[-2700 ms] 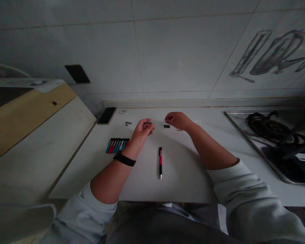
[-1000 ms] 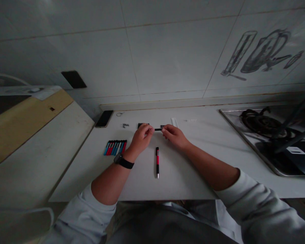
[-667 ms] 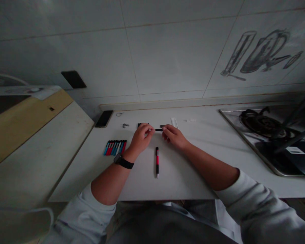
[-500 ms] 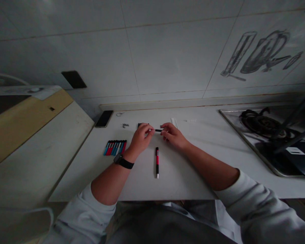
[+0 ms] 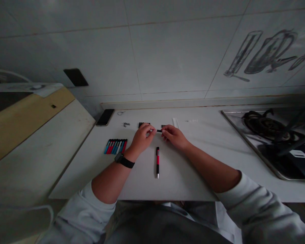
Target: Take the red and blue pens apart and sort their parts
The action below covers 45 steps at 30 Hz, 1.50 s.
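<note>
Between my two hands is a small black piece (image 5: 159, 130), one end at the fingertips of each hand. My left hand (image 5: 144, 134) pinches its left end, and my right hand (image 5: 173, 134) closes on the right end. A red and black pen (image 5: 158, 162) lies upright in view on the white counter, below the hands. To the left is a row of blue, red and white pen barrels (image 5: 116, 146) with black tops. Behind my left hand several black parts (image 5: 143, 124) show in part, and small metallic parts (image 5: 125, 124) lie further left.
A phone (image 5: 105, 117) and a thin ring (image 5: 121, 113) lie at the back left of the counter (image 5: 193, 183). White thin rods (image 5: 175, 122) and small clear springs (image 5: 192, 121) are behind my right hand. A gas stove (image 5: 266, 135) stands at the right.
The view has shifted slightly. My right hand's fingers have closed in a little around the black piece, and the hands are marginally nearer each other.
</note>
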Available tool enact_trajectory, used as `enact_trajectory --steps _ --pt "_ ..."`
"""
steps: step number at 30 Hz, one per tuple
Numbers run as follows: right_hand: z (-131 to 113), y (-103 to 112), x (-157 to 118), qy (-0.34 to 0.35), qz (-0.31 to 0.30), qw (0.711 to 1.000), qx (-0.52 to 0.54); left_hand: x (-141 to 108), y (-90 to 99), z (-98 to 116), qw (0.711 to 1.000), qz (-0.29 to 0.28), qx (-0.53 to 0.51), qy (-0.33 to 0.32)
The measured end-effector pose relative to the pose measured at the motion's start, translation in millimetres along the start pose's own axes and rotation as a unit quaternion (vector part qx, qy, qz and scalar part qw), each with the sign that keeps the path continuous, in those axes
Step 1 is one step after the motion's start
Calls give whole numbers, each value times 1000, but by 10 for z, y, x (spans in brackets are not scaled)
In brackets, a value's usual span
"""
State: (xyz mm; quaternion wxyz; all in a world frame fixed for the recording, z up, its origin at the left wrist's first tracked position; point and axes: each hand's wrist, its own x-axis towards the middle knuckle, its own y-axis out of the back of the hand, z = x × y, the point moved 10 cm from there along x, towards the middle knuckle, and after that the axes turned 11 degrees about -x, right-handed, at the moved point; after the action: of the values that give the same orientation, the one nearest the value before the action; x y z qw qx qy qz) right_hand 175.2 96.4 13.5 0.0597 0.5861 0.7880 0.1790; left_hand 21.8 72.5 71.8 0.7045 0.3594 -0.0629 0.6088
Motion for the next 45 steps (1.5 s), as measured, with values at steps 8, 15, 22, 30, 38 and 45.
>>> enact_trajectory --steps 8,15,22,30,38,45 --pt "-155 177 -76 72 89 988 -105 1 -45 -145 997 3 -65 46" --pt "-242 258 -130 107 137 978 -120 -41 -139 -383 969 18 -196 148" --pt "-155 285 -92 89 138 980 -111 96 549 -48 996 75 39 25" --pt "-195 241 -89 92 119 981 -120 180 1273 -450 951 -5 308 23" --pt "-265 229 -103 141 123 970 -156 237 1126 -929 882 -152 441 69" --pt "-284 189 -106 158 113 967 -164 202 1027 -1081 866 -175 459 95"
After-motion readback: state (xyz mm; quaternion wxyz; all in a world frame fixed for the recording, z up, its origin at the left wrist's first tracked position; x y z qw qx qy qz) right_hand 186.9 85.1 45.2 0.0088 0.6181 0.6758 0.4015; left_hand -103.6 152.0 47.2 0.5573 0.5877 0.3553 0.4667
